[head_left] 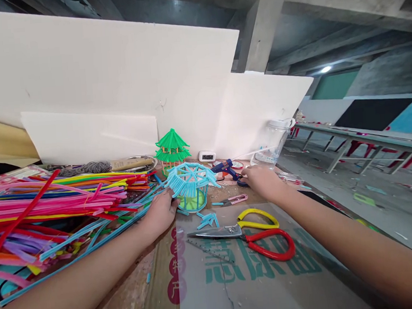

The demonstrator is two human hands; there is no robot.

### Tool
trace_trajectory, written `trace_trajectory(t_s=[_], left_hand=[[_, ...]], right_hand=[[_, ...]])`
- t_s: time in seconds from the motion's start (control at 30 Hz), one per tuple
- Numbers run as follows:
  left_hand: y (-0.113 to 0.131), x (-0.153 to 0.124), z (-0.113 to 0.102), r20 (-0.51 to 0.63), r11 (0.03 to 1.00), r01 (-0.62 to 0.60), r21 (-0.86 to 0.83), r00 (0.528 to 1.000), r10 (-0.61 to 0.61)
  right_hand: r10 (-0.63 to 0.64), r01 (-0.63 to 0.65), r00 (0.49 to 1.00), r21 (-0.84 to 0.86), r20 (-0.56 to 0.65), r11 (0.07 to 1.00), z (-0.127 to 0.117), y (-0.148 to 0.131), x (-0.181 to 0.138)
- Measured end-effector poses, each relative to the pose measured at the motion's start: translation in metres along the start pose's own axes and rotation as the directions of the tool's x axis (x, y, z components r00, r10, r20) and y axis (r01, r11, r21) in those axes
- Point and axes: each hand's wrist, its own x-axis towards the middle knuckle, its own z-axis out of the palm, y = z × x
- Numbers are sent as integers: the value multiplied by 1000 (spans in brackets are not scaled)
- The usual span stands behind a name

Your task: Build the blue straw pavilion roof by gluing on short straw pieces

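Note:
A small pavilion [190,186] of light blue pipe cleaners, with a green base inside, stands on the table ahead. My left hand [162,209] is closed at its left side, fingertips partly hidden behind the blue strips. Farther right, my right hand [263,182] has its fingers curled at the handle end of a dark blue glue gun [224,166], whose nozzle points left towards the pavilion roof. Short cut blue pieces [208,219] lie in front of the pavilion. Pink-handled thread snips [235,200] and large scissors [233,231] with yellow and red handles rest nearby.
Bundles of coloured pipe cleaners [53,204] fill the left side. Behind stand a green tiered pavilion [172,147], a small digital clock [207,156] and a clear plastic jug [271,144]. White boards [114,76] rise at the back. A printed sheet [259,283] covers the table's front.

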Motion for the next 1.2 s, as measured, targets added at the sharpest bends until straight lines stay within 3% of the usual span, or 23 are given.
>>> trace_trajectory(t_s=[0.1, 0.13, 0.2, 0.3, 0.43, 0.53, 0.63, 0.7, 0.8, 0.87, 1.07, 1.2], left_hand=[[-1, 0, 1, 10, 1000, -22, 7, 1000, 22], [-2, 0, 1, 11, 1000, -24, 9, 1000, 23], [-2, 0, 2, 11, 1000, -21, 11, 1000, 21], [-3, 1, 1, 23, 999, -29, 18, 999, 29], [-1, 1, 0, 32, 999, -31, 25, 999, 30], [0, 0, -1, 17, 999, -21, 24, 1000, 21], [1, 0, -1, 13, 1000, 8, 20, 1000, -8], [2, 0, -1, 14, 1000, 21, 23, 1000, -21], [2, 0, -1, 17, 999, 16, 35, 1000, -17], [2, 0, -2, 18, 999, 1, 43, 1000, -2], [0, -1, -1, 26, 996, 14, 93, 1000, -17], [0, -1, 0, 32, 989, 46, 140, 998, -51]], right_hand=[[-224, 222, 969, 23, 103, 975, -3, -30, -27], [-388, 386, 911, 42, 137, 922, -2, -40, -34], [-557, 557, 815, 52, 162, 829, 3, -58, -44], [-641, 663, 737, -42, 216, 748, 11, -74, -50], [-683, 720, 690, -136, 240, 680, 18, -77, -49], [-659, 679, 732, -111, 173, 726, 20, -72, -49], [-499, 500, 866, 34, -24, 865, 21, -71, -55], [-338, 353, 936, 272, -102, 895, 21, -77, -62], [-191, 169, 981, 655, -39, 736, 22, -96, -69], [-164, 111, 986, 775, -11, 622, 24, -111, -68], [-77, 99, 994, 928, -76, 360, 41, -136, -56], [17, 49, 998, 959, -57, 280, 46, -133, -58]])
